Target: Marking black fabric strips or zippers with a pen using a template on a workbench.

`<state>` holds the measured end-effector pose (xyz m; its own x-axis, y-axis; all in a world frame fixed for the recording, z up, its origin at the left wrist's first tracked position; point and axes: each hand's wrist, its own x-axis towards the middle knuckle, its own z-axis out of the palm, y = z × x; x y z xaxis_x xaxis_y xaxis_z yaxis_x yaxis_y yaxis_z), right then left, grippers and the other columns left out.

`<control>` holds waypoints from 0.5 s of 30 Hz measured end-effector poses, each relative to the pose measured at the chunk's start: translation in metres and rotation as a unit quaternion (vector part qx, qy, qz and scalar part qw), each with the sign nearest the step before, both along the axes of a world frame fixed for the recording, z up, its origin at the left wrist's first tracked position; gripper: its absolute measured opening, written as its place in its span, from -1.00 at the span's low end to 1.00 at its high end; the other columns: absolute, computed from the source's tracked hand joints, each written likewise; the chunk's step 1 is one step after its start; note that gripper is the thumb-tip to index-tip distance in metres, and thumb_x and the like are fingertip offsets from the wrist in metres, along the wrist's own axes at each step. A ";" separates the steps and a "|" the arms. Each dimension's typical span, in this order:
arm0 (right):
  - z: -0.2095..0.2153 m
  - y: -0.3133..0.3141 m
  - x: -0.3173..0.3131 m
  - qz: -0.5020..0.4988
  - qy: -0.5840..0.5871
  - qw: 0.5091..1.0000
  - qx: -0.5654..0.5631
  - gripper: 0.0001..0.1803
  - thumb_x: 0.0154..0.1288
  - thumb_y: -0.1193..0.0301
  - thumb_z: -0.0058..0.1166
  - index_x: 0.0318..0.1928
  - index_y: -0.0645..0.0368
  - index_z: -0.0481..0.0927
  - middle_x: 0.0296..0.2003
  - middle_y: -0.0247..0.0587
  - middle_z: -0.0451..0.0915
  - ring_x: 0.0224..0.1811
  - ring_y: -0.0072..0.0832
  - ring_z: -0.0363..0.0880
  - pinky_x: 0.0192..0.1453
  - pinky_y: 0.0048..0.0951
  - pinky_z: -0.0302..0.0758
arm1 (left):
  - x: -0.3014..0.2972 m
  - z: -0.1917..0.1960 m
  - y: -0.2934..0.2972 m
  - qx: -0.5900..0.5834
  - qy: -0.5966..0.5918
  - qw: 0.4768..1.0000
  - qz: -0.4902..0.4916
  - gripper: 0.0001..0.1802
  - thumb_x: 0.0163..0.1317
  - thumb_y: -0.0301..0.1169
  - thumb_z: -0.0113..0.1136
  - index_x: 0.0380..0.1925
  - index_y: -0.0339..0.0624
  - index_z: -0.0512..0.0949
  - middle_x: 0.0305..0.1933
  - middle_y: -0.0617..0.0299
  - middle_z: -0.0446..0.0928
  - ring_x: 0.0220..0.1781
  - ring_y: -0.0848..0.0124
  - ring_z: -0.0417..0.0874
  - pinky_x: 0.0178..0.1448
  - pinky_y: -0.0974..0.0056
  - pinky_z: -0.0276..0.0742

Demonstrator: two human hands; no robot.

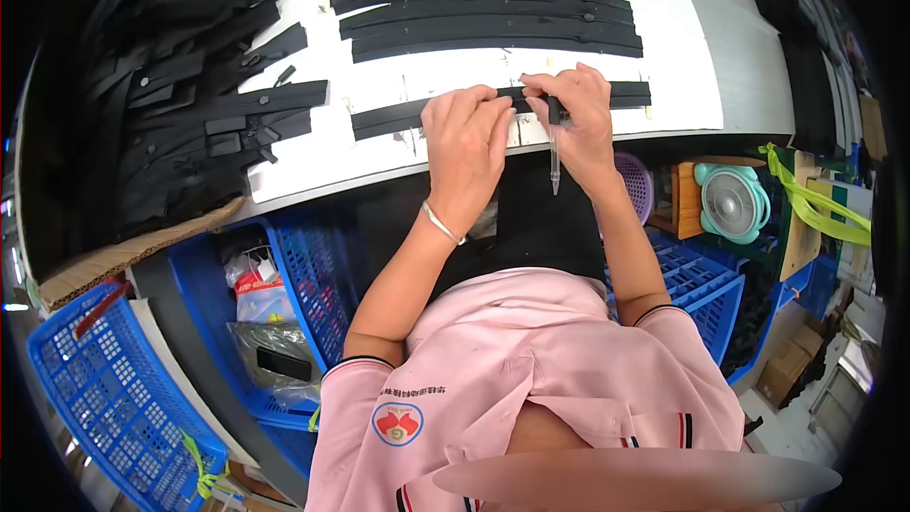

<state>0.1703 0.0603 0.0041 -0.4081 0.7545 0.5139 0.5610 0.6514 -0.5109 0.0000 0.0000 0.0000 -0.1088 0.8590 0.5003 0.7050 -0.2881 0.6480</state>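
Strip in hand: one black fabric strip (389, 120), at 12 o'clock, lying lengthwise along the near edge of a white sheet (678, 28) on the counter (751, 66); probably laid there to sit within easy reach.
Left hand: (463, 133) fingers curled, thumb and fingertips nearly closed on the strip's middle, likely steadying it.
Right hand: (583, 114) half-curled, one pen (555, 159) held point toward 6 o'clock, seemingly tucked aside to free thumb and index; these meet the strip, pinch or mere contact cannot be told.
Row of strips: (493, 21) beyond, at 12 o'clock, lying roughly parallel, apparently for order; overlap prevents an exact count; three round discs visible.
Heap of strips: (180, 100) at 10 o'clock, tangled, uncountable; three discs visible.
Below counter, 8 o'clock: one phone (282, 363) in a blue crate (308, 270).
At 3 o'clock: one teal fan (732, 204).
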 end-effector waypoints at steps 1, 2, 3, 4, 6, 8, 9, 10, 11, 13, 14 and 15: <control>0.000 0.000 -0.002 -0.008 0.011 1.000 -0.005 -0.72 0.36 0.42 0.31 0.07 -0.03 0.74 -0.24 -0.40 0.74 -0.17 -0.46 0.61 0.40 -0.10 0.28 | -0.001 -0.002 0.003 -0.001 0.004 1.000 0.008 -0.82 0.18 -0.49 0.43 -0.20 -0.10 0.76 -0.10 0.25 0.67 -0.01 0.25 0.61 0.21 0.14 0.36; 0.001 0.000 -0.005 -0.017 0.023 1.000 -0.010 -0.71 0.33 0.44 0.33 0.06 -0.01 0.73 -0.24 -0.40 0.74 -0.19 -0.45 0.60 0.39 -0.12 0.29 | -0.002 -0.003 0.005 -0.002 0.007 1.000 0.016 -0.85 0.16 -0.50 0.44 -0.25 -0.11 0.75 -0.15 0.29 0.66 -0.04 0.28 0.60 0.15 0.16 0.36; 0.004 0.000 -0.005 -0.017 0.023 1.000 -0.012 -0.71 0.33 0.44 0.33 0.06 -0.01 0.73 -0.24 -0.40 0.74 -0.19 -0.45 0.60 0.39 -0.12 0.29 | -0.001 -0.003 0.006 -0.004 0.007 1.000 0.016 -0.85 0.16 -0.50 0.44 -0.25 -0.11 0.75 -0.15 0.29 0.66 -0.04 0.28 0.60 0.15 0.16 0.36; 0.010 0.000 -0.006 -0.009 0.055 0.998 -0.006 -0.72 0.31 0.45 0.34 0.04 0.01 0.74 -0.27 -0.40 0.73 -0.20 -0.44 0.59 0.38 -0.13 0.30 | 0.001 -0.002 0.006 -0.003 0.004 1.000 0.020 -0.86 0.14 -0.50 0.44 -0.27 -0.11 0.75 -0.16 0.30 0.66 -0.05 0.29 0.60 0.13 0.17 0.36; 0.014 0.003 -0.006 0.008 0.092 0.996 0.008 -0.80 0.30 0.46 0.36 -0.06 0.09 0.74 -0.31 -0.38 0.71 -0.22 -0.42 0.54 0.33 -0.19 0.33 | 0.003 -0.002 0.007 -0.005 0.002 1.000 0.022 -0.87 0.13 -0.50 0.45 -0.28 -0.11 0.75 -0.18 0.31 0.65 -0.06 0.30 0.60 0.12 0.17 0.36; 0.004 0.004 -0.008 -0.009 0.124 0.991 -0.037 -0.86 0.32 0.46 0.34 -0.12 0.10 0.73 -0.31 -0.38 0.72 -0.22 -0.41 0.53 0.29 -0.22 0.34 | 0.003 -0.002 0.006 -0.002 -0.002 1.000 0.025 -0.86 0.11 -0.49 0.47 -0.30 -0.11 0.76 -0.19 0.31 0.66 -0.06 0.30 0.60 0.12 0.17 0.36; -0.001 0.005 -0.009 -0.024 0.154 0.985 -0.080 -0.91 0.33 0.46 0.32 -0.17 0.12 0.73 -0.31 -0.38 0.72 -0.22 -0.40 0.52 0.25 -0.24 0.36 | 0.004 -0.002 0.007 -0.002 -0.002 1.000 0.023 -0.86 0.11 -0.49 0.47 -0.30 -0.11 0.76 -0.19 0.31 0.66 -0.06 0.30 0.60 0.12 0.17 0.36; -0.005 0.006 -0.010 -0.026 0.154 0.985 -0.080 -0.91 0.33 0.46 0.32 -0.17 0.12 0.73 -0.31 -0.38 0.72 -0.22 -0.40 0.52 0.25 -0.24 0.36 | 0.004 -0.002 0.008 -0.004 -0.003 1.000 0.025 -0.87 0.11 -0.48 0.47 -0.30 -0.11 0.76 -0.19 0.31 0.66 -0.07 0.30 0.60 0.12 0.18 0.36; -0.007 0.006 -0.010 -0.030 0.152 0.983 -0.100 -0.94 0.33 0.47 0.31 -0.22 0.13 0.72 -0.31 -0.39 0.72 -0.22 -0.39 0.51 0.21 -0.26 0.37 | 0.004 -0.002 0.008 -0.005 -0.004 1.000 0.026 -0.87 0.10 -0.48 0.48 -0.31 -0.11 0.76 -0.19 0.31 0.66 -0.07 0.30 0.60 0.11 0.18 0.36; -0.009 0.008 -0.010 -0.032 0.148 0.981 -0.124 -0.96 0.33 0.47 0.31 -0.26 0.14 0.71 -0.32 -0.39 0.72 -0.22 -0.39 0.51 0.18 -0.27 0.37 | 0.004 -0.001 0.008 -0.005 -0.004 1.000 0.029 -0.87 0.10 -0.48 0.48 -0.31 -0.11 0.76 -0.19 0.31 0.66 -0.08 0.30 0.60 0.11 0.18 0.36; -0.008 0.009 -0.010 -0.021 0.137 0.985 -0.101 -0.96 0.32 0.47 0.32 -0.28 0.15 0.71 -0.33 -0.40 0.72 -0.24 -0.40 0.50 0.18 -0.27 0.37 | 0.004 -0.001 0.007 -0.003 -0.003 0.999 0.032 -0.87 0.10 -0.48 0.48 -0.31 -0.11 0.76 -0.19 0.32 0.66 -0.08 0.30 0.60 0.11 0.19 0.37; -0.007 0.010 -0.011 -0.011 0.125 0.989 -0.078 -0.95 0.32 0.47 0.32 -0.30 0.15 0.71 -0.34 -0.41 0.72 -0.27 -0.41 0.49 0.17 -0.27 0.36 | 0.004 -0.001 0.007 -0.003 -0.004 0.999 0.032 -0.87 0.10 -0.48 0.48 -0.31 -0.11 0.76 -0.19 0.32 0.66 -0.08 0.30 0.60 0.11 0.19 0.37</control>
